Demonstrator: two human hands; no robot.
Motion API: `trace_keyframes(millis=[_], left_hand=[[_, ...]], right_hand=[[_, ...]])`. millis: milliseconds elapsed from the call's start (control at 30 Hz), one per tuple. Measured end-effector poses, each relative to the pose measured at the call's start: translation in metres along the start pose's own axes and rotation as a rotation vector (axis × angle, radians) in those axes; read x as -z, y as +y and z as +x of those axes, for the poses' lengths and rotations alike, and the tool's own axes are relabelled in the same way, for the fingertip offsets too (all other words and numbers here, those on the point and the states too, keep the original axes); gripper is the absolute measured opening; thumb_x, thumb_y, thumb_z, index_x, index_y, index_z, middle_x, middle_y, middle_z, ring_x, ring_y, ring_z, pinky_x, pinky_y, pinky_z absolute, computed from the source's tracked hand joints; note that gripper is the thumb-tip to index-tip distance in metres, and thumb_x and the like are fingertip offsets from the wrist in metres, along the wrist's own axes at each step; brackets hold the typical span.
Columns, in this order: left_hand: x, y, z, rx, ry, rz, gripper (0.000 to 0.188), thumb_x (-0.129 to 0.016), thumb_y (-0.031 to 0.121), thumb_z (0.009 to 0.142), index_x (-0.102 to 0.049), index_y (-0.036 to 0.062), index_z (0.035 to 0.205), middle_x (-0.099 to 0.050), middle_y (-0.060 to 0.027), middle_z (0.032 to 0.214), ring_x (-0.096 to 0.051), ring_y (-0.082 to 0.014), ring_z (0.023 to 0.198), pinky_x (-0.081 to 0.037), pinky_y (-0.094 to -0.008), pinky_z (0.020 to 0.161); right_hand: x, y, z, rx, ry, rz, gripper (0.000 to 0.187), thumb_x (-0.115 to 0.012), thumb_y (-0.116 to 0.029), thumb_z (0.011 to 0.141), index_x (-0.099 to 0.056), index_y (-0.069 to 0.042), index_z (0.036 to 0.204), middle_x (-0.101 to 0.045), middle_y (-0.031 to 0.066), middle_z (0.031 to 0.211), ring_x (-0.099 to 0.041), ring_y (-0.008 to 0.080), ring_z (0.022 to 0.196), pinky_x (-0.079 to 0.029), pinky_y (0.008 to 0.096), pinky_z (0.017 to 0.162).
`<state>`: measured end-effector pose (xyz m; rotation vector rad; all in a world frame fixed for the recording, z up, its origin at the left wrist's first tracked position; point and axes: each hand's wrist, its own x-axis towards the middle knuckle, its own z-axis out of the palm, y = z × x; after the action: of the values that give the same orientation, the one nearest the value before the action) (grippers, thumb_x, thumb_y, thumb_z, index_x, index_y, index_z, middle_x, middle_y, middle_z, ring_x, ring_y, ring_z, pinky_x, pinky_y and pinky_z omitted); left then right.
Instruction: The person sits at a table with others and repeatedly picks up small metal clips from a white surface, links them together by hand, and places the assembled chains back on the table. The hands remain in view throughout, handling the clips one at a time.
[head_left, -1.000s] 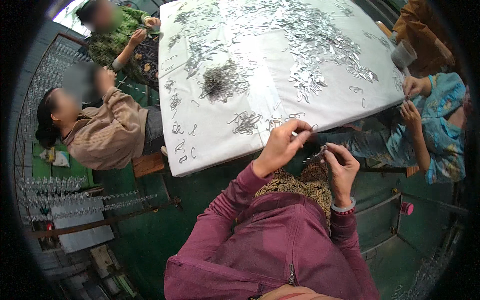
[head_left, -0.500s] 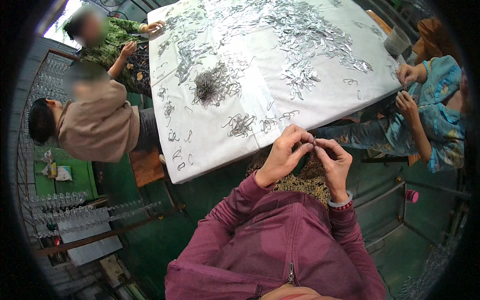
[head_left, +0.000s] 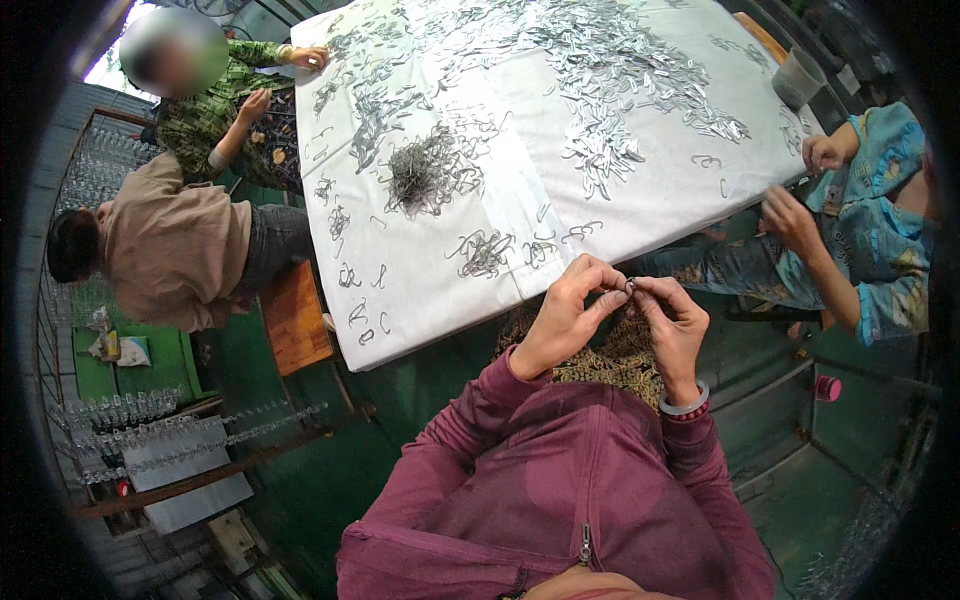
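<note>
Just past the near edge of the white-covered table (head_left: 430, 315), my left hand (head_left: 566, 312) and my right hand (head_left: 677, 325) meet fingertip to fingertip. Both are closed in a pinch on a small metal piece (head_left: 630, 285); its exact shape is mostly hidden by the fingers. On the cloth close to my left hand lie small clusters of bent wire hooks (head_left: 486, 254). Farther off is a dense, tangled heap of dark wire hooks (head_left: 418, 178). A wide spread of flat, silvery metal pieces (head_left: 610, 90) covers the far part of the table.
A person in blue patterned clothes (head_left: 890, 270) sits at the right, near a translucent tub (head_left: 799, 78). At the left are a person in green (head_left: 195, 125) and a person in brown (head_left: 175, 235), beside a wooden stool (head_left: 295, 320). Metal racks (head_left: 150, 440) stand lower left.
My hands stay pinched together in nearly the same place. The person in brown has turned and leaned away from the table. The hands of the person at the right have moved apart.
</note>
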<state>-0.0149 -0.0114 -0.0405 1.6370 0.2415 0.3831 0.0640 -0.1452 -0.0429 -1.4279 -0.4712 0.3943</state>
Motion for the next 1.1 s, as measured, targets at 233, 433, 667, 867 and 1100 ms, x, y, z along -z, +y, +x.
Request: trace_keyframes(millis=[233,433,667,867,1100], left_hand=[[-0.002,-0.006,0.002,0.161,0.006,-0.281,0.011,-0.059,0.004,0.089,-0.057,-0.0008,0.099,-0.052,-0.0012,0.096,-0.052,-0.0088,0.091,-0.044,-0.023,0.081],[-0.017,-0.005,-0.001,0.116,0.084,-0.377,0.011,-0.053,0.0,0.091,-0.056,-0.0019,0.101,-0.059,-0.0076,0.107,-0.055,-0.0125,0.1,-0.044,-0.0258,0.089],[-0.008,-0.009,-0.002,0.091,0.048,-0.151,0.012,-0.052,0.0,0.091,-0.055,-0.0043,0.102,-0.063,-0.0118,0.102,-0.059,-0.016,0.099,-0.045,-0.0277,0.091],[-0.005,-0.005,-0.006,0.113,0.09,-0.143,0.011,-0.053,0.0,0.091,-0.055,-0.0033,0.102,-0.064,-0.0103,0.099,-0.06,-0.0143,0.096,-0.046,-0.0269,0.087],[-0.005,-0.006,-0.009,0.05,0.069,-0.147,0.013,-0.055,0.003,0.09,-0.057,-0.0025,0.102,-0.066,-0.0067,0.096,-0.059,-0.0109,0.092,-0.047,-0.0244,0.082]], right_hand=[[0.002,0.002,0.003,0.038,-0.03,-0.025,0.014,-0.059,0.008,0.083,-0.066,0.002,0.093,-0.062,0.0051,0.083,-0.058,0.0095,0.071,-0.047,0.0216,0.061],[-0.002,0.0,0.005,0.117,0.052,-0.021,0.017,-0.06,0.008,0.082,-0.066,0.002,0.096,-0.062,0.0056,0.084,-0.057,0.0094,0.069,-0.047,0.0213,0.06],[0.003,0.024,0.095,0.154,-0.079,-0.319,0.019,-0.062,-0.001,0.08,-0.066,0.002,0.098,-0.063,0.0113,0.079,-0.06,0.017,0.067,-0.046,0.0278,0.06],[-0.028,0.121,0.169,0.423,-0.172,-0.812,0.012,-0.053,0.001,0.075,-0.06,0.003,0.084,-0.059,0.022,0.081,-0.059,0.0386,0.079,-0.047,0.0443,0.071],[-0.011,0.121,0.168,0.38,-0.233,-0.829,0.016,-0.054,0.0,0.071,-0.06,0.001,0.086,-0.061,0.022,0.078,-0.059,0.039,0.075,-0.047,0.0447,0.068]])
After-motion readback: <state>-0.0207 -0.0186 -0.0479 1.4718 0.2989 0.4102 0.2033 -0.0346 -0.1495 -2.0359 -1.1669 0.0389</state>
